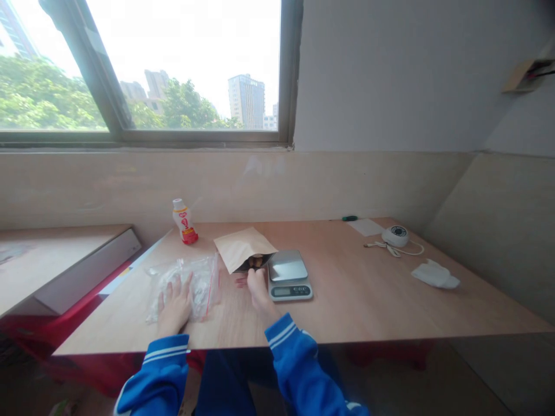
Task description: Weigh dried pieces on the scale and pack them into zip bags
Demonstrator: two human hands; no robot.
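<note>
My left hand point(176, 303) lies on a clear zip bag point(202, 289) with a red seal strip, its fingers spread flat over the crinkled plastic. Held at its open mouth by my right hand point(259, 289) is a brown kraft paper bag point(240, 245), lying tilted with the opening toward me. The lining looks dark, and some brownish shapes show inside that I cannot make out. Close against the right side of the paper bag stands a small digital kitchen scale point(290, 277) with a silver plate; its display reading is too small to tell.
A white and red bottle point(185, 222) stands at the back left of the wooden table point(355, 300). On the right are a round white device point(395, 236) with a cable, a paper sheet point(366, 227), a green-handled tool point(349, 218) and a crumpled white tissue point(435, 274).
</note>
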